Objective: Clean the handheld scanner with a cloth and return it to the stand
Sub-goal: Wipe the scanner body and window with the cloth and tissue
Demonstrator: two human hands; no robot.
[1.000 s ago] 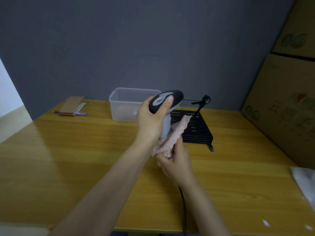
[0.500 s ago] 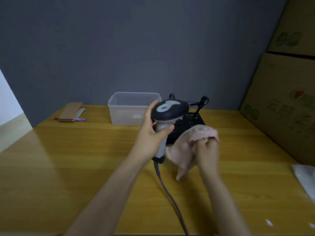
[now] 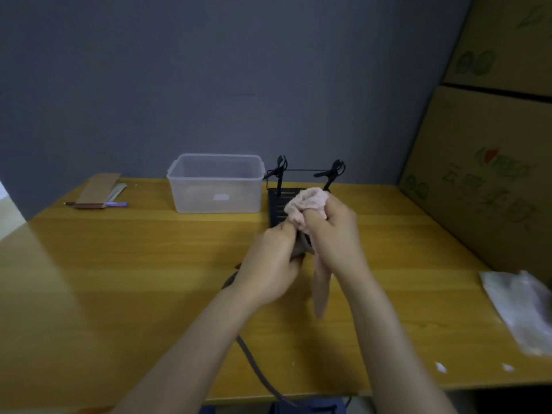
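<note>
My left hand [image 3: 268, 261] is closed around the handheld scanner [image 3: 302, 248], of which only a dark sliver shows between my hands. Its grey cable [image 3: 254, 363] trails down toward the table's near edge. My right hand [image 3: 334, 234] grips a pink cloth [image 3: 306, 204] bunched over the scanner's head, with a strip of cloth hanging below. Just behind my hands stands the black slatted stand [image 3: 276, 201] with two black clips on a wire rail.
A clear plastic tub [image 3: 216, 183] sits left of the stand. A cardboard piece with a purple pen [image 3: 116, 204] lies at the far left. Cardboard boxes [image 3: 484, 180] wall off the right side. A crumpled plastic bag [image 3: 525, 306] rests at the right edge of the wooden table [image 3: 119, 279].
The scanner has been tipped down and is now covered by both hands. My right hand has brought the cloth over its head. The view has shifted, showing the whole stand.
</note>
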